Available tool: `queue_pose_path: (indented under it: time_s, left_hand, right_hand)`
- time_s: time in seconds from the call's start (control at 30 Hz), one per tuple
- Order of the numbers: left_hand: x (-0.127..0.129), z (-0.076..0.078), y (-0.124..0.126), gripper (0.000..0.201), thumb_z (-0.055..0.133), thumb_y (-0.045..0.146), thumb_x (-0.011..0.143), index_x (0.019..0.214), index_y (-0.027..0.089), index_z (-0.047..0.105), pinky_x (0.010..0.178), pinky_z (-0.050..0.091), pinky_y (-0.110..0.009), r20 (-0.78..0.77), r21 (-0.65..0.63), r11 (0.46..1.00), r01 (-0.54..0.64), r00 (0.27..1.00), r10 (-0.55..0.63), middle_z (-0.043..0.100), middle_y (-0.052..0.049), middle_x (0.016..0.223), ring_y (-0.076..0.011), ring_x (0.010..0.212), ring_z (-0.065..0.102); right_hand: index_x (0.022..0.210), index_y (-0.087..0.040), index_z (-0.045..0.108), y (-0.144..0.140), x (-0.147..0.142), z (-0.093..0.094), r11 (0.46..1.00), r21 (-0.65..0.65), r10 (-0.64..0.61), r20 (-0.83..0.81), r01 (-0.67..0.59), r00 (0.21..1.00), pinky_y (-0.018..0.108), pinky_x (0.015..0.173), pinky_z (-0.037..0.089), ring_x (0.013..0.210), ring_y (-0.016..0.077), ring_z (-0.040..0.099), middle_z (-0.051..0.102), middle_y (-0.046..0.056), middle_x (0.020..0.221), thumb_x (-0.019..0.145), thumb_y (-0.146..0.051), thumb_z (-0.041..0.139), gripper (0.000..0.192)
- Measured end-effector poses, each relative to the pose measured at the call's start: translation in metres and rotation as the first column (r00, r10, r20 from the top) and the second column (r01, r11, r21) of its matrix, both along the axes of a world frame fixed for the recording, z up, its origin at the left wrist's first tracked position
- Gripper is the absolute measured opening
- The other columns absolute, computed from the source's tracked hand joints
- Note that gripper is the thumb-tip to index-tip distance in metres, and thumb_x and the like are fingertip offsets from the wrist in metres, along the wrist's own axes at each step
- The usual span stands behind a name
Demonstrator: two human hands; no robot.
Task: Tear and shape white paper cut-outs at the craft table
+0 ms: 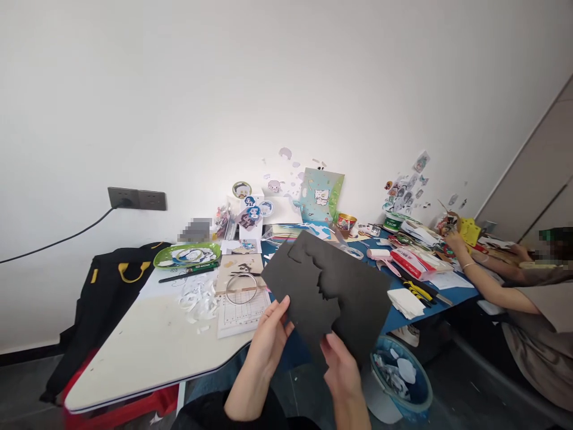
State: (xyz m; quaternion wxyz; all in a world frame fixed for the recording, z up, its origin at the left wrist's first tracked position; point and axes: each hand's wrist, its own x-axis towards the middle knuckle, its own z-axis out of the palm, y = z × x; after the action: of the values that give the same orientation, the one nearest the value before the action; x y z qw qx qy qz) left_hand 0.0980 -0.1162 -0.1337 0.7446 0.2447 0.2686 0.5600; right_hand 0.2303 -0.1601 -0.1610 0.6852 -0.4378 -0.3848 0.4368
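Note:
A black card sheet [364, 280] is held up in front of me, tilted. A jagged, scalloped cut edge runs down its middle; I cannot tell if the card is in one piece or two layers. My left hand [271, 328] grips its lower left edge, thumb on the front and fingers behind. My right hand [341, 364] pinches the lower edge near the bottom of the cut, some fingers hidden by the card. Left of the card, a silver ring [242, 288] rests on printed paper [239, 313] and a beige board.
A green tray [165, 258] of paper scraps stands at the left, with white shreds [199, 298] nearby. Yellow-handled pliers [418, 291] and a red box [412, 264] lie right. Below is a scrap bin [421, 397]. A co-worker's arm [487, 280] reaches in from the right.

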Motion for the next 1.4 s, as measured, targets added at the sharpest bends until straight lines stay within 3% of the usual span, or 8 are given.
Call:
queue_pose_path:
  time_s: [0.2, 0.33, 0.47, 0.7, 0.83, 1.03, 1.23, 1.4]
  left_hand:
    - [-0.028, 0.007, 0.005, 0.039, 0.071, 0.040, 0.074, 0.108, 0.021, 0.066, 0.070, 0.050, -0.026, -0.217, 0.138, 0.990, -0.026, 0.975, 0.056, 0.070, -0.007, 0.112, -0.0238, 0.099, 0.064]
    - [-0.027, 0.010, 0.001, 0.038, 0.072, 0.040, 0.073, 0.105, 0.020, 0.066, 0.073, 0.050, -0.028, -0.314, 0.211, 0.977, 0.043, 0.949, 0.026, 0.071, -0.008, 0.108, -0.0240, 0.095, 0.066]
    - [-0.014, 0.002, 0.002, 0.037, 0.074, 0.041, 0.069, 0.096, 0.021, 0.059, 0.069, 0.050, -0.029, -0.251, 0.194, 0.971, -0.140, 0.950, 0.187, 0.073, -0.005, 0.094, -0.0223, 0.084, 0.068]
    - [-0.018, -0.011, 0.010, 0.036, 0.073, 0.044, 0.067, 0.080, 0.023, 0.048, 0.062, 0.045, -0.023, -0.216, 0.190, 0.915, -0.356, 0.894, 0.392, 0.070, 0.001, 0.075, -0.0173, 0.073, 0.065]
    - [-0.026, -0.008, 0.009, 0.038, 0.074, 0.045, 0.066, 0.087, 0.024, 0.049, 0.062, 0.046, -0.022, -0.227, 0.186, 0.915, -0.358, 0.891, 0.394, 0.071, 0.002, 0.076, -0.0176, 0.075, 0.066]
    - [-0.021, 0.001, 0.004, 0.053, 0.076, 0.043, 0.065, 0.110, 0.024, 0.055, 0.066, 0.049, -0.025, -0.194, 0.119, 0.963, -0.243, 0.945, 0.263, 0.073, -0.002, 0.084, -0.0206, 0.083, 0.068]
    - [-0.022, 0.004, 0.000, 0.036, 0.080, 0.033, 0.064, 0.095, 0.020, 0.068, 0.079, 0.050, -0.026, -0.001, 0.016, 0.981, -0.195, 0.981, 0.195, 0.073, -0.004, 0.099, -0.0210, 0.097, 0.065]
    - [-0.032, 0.004, 0.003, 0.029, 0.078, 0.038, 0.066, 0.084, 0.017, 0.072, 0.084, 0.049, -0.027, -0.040, 0.091, 0.967, -0.238, 0.969, 0.242, 0.073, -0.004, 0.088, -0.0201, 0.092, 0.065]
  right_hand:
    - [0.101, -0.032, 0.072, -0.021, 0.066, 0.014, 0.997, -0.018, 0.068, -0.165, -0.072, 0.984, 0.052, 0.094, 0.045, 0.113, 0.0344, 0.059, 0.067, 0.008, 0.118, 0.065, -0.082, 0.045, 0.067]
    - [0.114, -0.025, 0.067, -0.010, 0.087, 0.039, 0.965, -0.231, 0.130, 0.014, -0.123, 0.991, 0.045, 0.093, 0.048, 0.115, 0.0333, 0.057, 0.065, 0.008, 0.122, 0.071, -0.059, 0.065, 0.055]
    - [0.122, -0.023, 0.062, -0.003, 0.073, 0.043, 0.950, -0.298, 0.172, 0.245, -0.094, 0.954, 0.040, 0.085, 0.053, 0.115, 0.0336, 0.057, 0.064, 0.007, 0.123, 0.071, -0.051, 0.069, 0.059]
    - [0.123, -0.018, 0.061, -0.011, 0.058, 0.026, 0.933, -0.194, -0.160, 0.532, 0.303, 0.832, 0.036, 0.087, 0.050, 0.121, 0.0346, 0.051, 0.057, 0.010, 0.133, 0.076, -0.059, 0.058, 0.062]
    - [0.131, -0.014, 0.054, -0.021, 0.083, 0.030, 0.755, -0.119, -0.565, 0.379, 0.644, 0.733, 0.039, 0.094, 0.047, 0.122, 0.0343, 0.051, 0.060, 0.013, 0.128, 0.072, -0.057, 0.064, 0.073]
    - [0.132, -0.018, 0.052, -0.025, 0.096, 0.040, 0.913, -0.140, -0.390, -0.021, 0.384, 0.921, 0.034, 0.077, 0.057, 0.097, 0.0278, 0.067, 0.071, 0.007, 0.110, 0.069, -0.049, 0.070, 0.073]
    - [0.139, -0.014, 0.044, -0.003, 0.086, 0.020, 0.803, -0.200, -0.561, 0.062, 0.561, 0.825, 0.030, 0.071, 0.056, 0.098, 0.0262, 0.065, 0.070, 0.009, 0.111, 0.068, -0.055, 0.070, 0.086]
    - [0.131, -0.012, 0.053, 0.002, 0.099, 0.013, 0.793, -0.133, -0.554, 0.252, 0.595, 0.794, 0.034, 0.075, 0.054, 0.097, 0.0290, 0.064, 0.072, 0.010, 0.105, 0.069, -0.056, 0.067, 0.078]
